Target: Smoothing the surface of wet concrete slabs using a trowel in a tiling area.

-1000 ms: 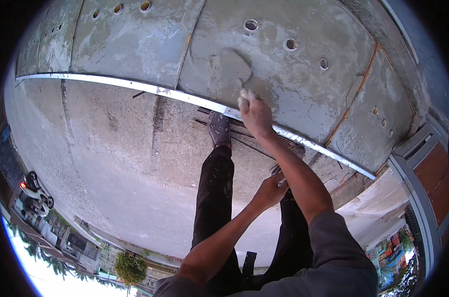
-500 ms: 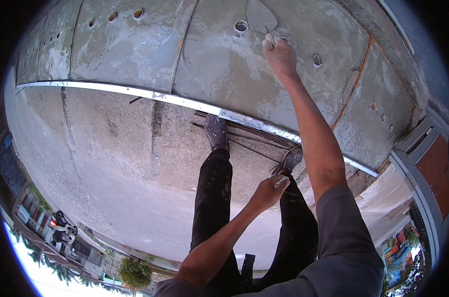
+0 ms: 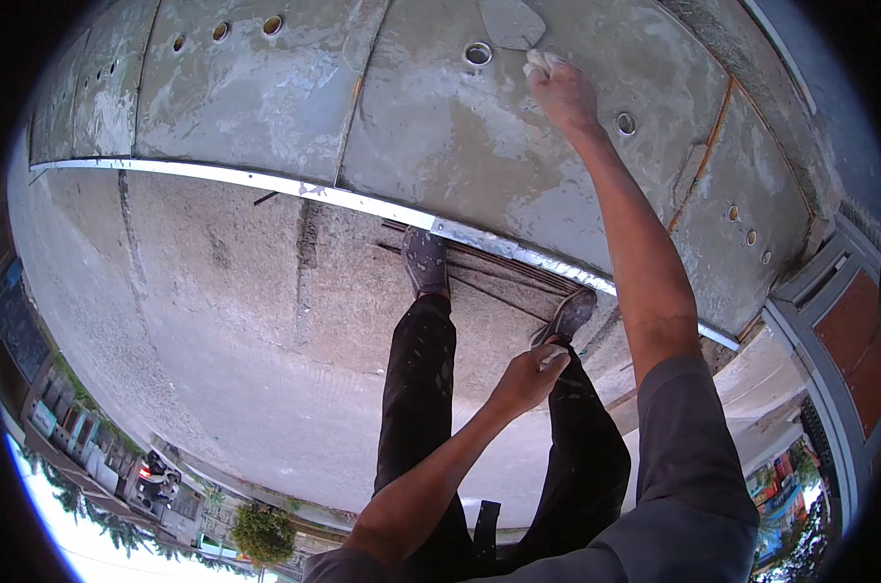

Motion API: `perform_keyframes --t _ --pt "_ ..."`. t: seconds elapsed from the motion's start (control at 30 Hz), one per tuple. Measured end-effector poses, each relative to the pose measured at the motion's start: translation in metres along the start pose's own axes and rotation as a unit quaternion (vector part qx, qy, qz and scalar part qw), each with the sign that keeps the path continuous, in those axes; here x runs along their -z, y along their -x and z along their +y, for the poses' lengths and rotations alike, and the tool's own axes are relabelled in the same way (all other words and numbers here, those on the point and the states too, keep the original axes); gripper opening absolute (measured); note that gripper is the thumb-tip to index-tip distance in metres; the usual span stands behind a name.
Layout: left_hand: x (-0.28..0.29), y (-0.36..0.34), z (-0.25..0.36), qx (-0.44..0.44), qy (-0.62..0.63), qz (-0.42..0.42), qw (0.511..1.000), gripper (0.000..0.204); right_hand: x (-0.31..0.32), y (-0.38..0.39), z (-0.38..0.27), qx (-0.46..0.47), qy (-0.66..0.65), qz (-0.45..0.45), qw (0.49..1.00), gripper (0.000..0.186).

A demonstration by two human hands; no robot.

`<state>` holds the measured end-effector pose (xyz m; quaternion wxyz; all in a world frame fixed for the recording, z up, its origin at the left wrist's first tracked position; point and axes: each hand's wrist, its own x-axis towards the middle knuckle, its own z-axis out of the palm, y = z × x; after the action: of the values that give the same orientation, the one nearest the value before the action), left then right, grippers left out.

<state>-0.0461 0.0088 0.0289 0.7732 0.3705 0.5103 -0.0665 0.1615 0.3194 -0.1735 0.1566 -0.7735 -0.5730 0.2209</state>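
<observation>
My right hand (image 3: pixel 565 89) is closed around a trowel at the end of my outstretched right arm. The trowel's rounded grey blade (image 3: pixel 513 21) lies against the wet cement surface (image 3: pixel 421 136), its tip towards my fingers. Just left of my right hand, a round metal-rimmed hole (image 3: pixel 477 54) opens in the cement. My left hand (image 3: pixel 528 379) is closed in front of my right shin; something pale shows at its fingers, too small to make out.
A pale metal edging strip (image 3: pixel 362 201) borders the cement. Thin dark rods (image 3: pixel 518 274) lie beside my shoes (image 3: pixel 424 262). A brown strip (image 3: pixel 701 154) divides the surface. A grey metal frame (image 3: pixel 819 340) stands at right; a motorbike (image 3: pixel 155 478) is at lower left.
My right hand has shifted slightly right and away from me, and the trowel blade has moved slightly further up. My left hand stays put. The motorbike has moved right and down.
</observation>
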Motion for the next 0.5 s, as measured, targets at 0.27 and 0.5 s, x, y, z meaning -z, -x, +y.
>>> perform_keyframes --t 0.27,0.5 --pt "0.009 0.0 0.007 0.023 0.005 -0.001 1.0 0.047 0.011 -0.028 -0.048 0.019 0.032 -0.118 0.992 0.049" --pt "0.005 -0.004 0.007 -0.007 -0.002 0.01 1.0 0.047 0.019 -0.031 -0.037 0.002 0.055 -0.103 0.993 0.051"
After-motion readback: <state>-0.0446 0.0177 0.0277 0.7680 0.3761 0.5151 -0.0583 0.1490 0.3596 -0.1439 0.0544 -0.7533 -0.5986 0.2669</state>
